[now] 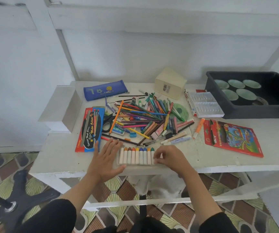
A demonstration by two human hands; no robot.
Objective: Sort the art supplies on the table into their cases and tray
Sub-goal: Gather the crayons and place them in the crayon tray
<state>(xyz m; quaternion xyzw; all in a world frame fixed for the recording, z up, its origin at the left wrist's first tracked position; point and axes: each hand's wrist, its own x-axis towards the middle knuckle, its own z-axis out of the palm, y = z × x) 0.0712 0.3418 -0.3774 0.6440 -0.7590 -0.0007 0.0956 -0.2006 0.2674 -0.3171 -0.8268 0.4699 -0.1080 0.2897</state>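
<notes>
A clear crayon tray holding several crayons with coloured tips lies at the table's front edge. My left hand rests flat against its left side, fingers spread. My right hand curls its fingertips on the tray's right end, over the last crayons. Behind them sprawls a heap of pencils, pens and markers, with black scissors, a blue sharpener and erasers mixed in.
A red-blue watercolour pencil box lies left, a blue pencil pouch behind it. A red coloured-pencil pack and orange marker lie right. A black tray with green dishes, a clear plastic insert and a cream box stand at the back.
</notes>
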